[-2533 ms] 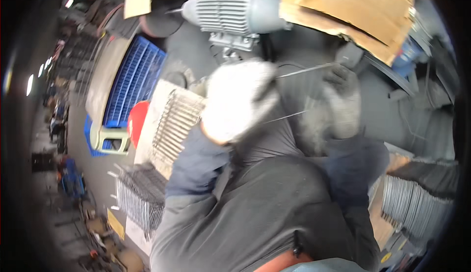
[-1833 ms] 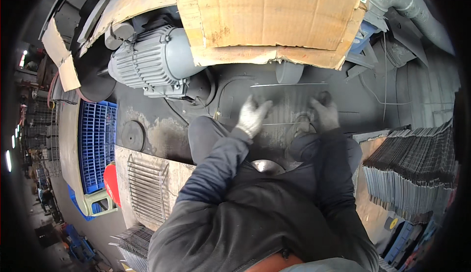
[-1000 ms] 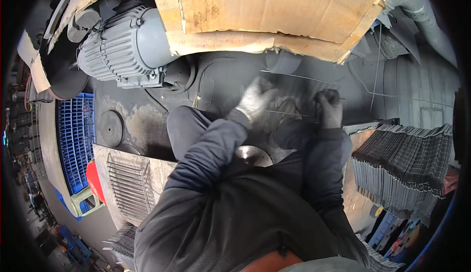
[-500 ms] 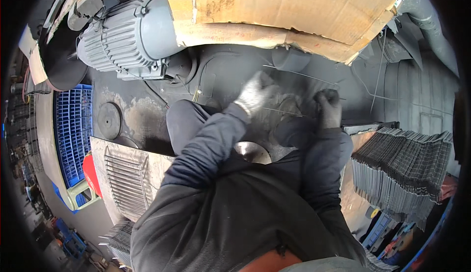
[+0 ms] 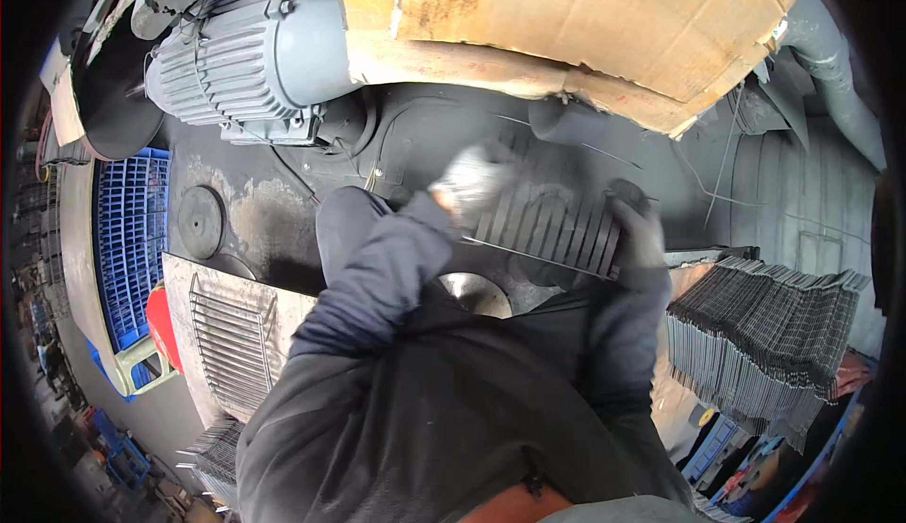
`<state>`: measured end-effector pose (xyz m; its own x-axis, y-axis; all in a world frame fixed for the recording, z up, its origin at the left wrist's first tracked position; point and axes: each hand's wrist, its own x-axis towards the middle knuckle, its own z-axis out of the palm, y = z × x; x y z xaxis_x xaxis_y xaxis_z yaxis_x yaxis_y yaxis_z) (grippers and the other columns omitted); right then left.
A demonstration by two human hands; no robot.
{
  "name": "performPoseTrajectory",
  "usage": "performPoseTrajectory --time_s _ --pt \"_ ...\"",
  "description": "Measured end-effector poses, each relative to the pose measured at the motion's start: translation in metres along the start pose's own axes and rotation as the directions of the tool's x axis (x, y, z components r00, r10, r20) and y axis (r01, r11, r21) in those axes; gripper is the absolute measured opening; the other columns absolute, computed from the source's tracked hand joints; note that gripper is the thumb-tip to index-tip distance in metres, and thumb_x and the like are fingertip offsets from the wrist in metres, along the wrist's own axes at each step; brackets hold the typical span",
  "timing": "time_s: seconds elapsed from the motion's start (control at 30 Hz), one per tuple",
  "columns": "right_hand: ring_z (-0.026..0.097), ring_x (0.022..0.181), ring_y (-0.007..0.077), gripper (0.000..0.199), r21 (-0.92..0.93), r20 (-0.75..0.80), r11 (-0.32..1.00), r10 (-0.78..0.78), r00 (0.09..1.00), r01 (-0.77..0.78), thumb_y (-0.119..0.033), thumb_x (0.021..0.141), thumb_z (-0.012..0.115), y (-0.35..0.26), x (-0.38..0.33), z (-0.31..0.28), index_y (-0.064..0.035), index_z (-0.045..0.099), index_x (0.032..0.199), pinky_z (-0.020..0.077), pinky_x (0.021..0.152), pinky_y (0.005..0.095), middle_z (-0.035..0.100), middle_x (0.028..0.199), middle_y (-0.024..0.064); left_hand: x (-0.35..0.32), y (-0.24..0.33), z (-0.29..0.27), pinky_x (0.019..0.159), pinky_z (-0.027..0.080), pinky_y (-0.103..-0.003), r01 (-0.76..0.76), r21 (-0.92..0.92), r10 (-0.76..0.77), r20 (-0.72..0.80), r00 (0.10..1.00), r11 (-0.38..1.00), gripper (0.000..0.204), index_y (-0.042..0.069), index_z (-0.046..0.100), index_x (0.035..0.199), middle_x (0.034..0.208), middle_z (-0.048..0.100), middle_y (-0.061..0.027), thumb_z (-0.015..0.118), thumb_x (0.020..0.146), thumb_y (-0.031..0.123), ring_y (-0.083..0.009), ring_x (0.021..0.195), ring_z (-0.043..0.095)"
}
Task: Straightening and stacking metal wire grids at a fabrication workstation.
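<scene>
Well apart, a gloved left hand (image 5: 474, 179) and right hand (image 5: 639, 230) are gripping opposite ends of a wire rack (image 5: 545, 230), tilted to the right of the motor (image 5: 231, 60); blur is hiding the fingers; cardboard (image 5: 576, 23) is jutting beside the motor's right end; a stack of racks (image 5: 760, 339) is standing far to the motor's right; another rack (image 5: 229, 345) is lying below the motor.
</scene>
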<state>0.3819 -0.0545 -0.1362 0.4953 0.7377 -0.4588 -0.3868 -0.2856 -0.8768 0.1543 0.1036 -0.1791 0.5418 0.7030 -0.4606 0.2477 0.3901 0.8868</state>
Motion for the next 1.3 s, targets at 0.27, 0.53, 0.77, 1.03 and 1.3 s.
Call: performPoseTrajectory --time_s 0.27,0.53,0.77,1.03,1.3 --pt "0.069 0.105 0.0226 0.048 -0.121 0.054 0.992 0.053 0.997 -0.046 -0.005 0.095 0.064 0.013 0.004 0.013 0.0034 0.056 0.141 0.0559 0.090 0.0330 0.069 0.121 0.0129 -0.018 -0.008 -0.032 0.050 0.049 -0.029 0.130 -0.249 -0.112 0.085 0.990 0.960 0.026 -0.001 0.067 0.109 0.078 0.069 -0.0072 0.072 0.092 0.019 -0.0156 0.058 0.064" --pt "0.065 0.103 0.0190 0.040 -0.252 0.076 0.964 -0.072 0.995 0.089 -0.011 0.093 0.068 0.011 0.009 0.022 -0.0001 0.061 0.131 0.0519 0.092 0.0319 0.067 0.114 0.0087 -0.008 -0.025 -0.038 0.055 0.053 -0.033 0.128 -0.400 -0.083 0.129 0.988 0.907 0.020 0.001 0.069 0.102 0.074 0.066 -0.0061 0.067 0.094 0.019 -0.0168 0.060 0.064" --pt "0.066 0.078 0.0160 0.042 -0.146 -0.036 0.987 -0.072 0.997 0.066 -0.007 0.092 0.062 -0.010 -0.004 -0.052 0.0021 0.056 0.133 0.0563 0.070 0.0290 0.066 0.104 0.0085 -0.004 0.002 0.031 0.059 0.054 -0.031 0.019 -0.213 0.010 0.134 0.991 0.977 0.023 0.000 0.071 0.104 0.082 0.069 -0.0080 0.069 0.094 0.020 -0.0160 0.068 0.065" --pt "0.067 0.082 0.0196 0.035 -0.198 0.537 0.980 0.105 0.837 0.004 -0.009 0.096 0.067 0.027 -0.003 0.141 0.0030 0.060 0.128 0.0587 0.068 0.0326 0.068 0.107 0.0137 -0.139 0.000 -0.139 0.045 0.046 -0.024 0.026 -0.374 -0.160 -0.332 0.930 0.927 0.019 0.003 0.062 0.108 0.073 0.063 -0.0024 0.071 0.094 0.012 -0.0123 0.052 0.058" --pt "0.073 0.097 0.0222 0.043 -0.604 0.238 0.477 -0.657 0.716 0.639 -0.026 0.091 0.079 -0.024 -0.093 0.137 -0.0003 0.066 0.123 0.0606 0.083 0.0359 0.072 0.103 0.0136 -0.233 0.041 -0.100 0.056 0.052 -0.025 -0.171 -0.167 0.098 -0.377 0.921 0.971 0.028 0.000 0.061 0.119 0.090 0.069 -0.0048 0.072 0.094 0.006 -0.0102 0.066 0.063"
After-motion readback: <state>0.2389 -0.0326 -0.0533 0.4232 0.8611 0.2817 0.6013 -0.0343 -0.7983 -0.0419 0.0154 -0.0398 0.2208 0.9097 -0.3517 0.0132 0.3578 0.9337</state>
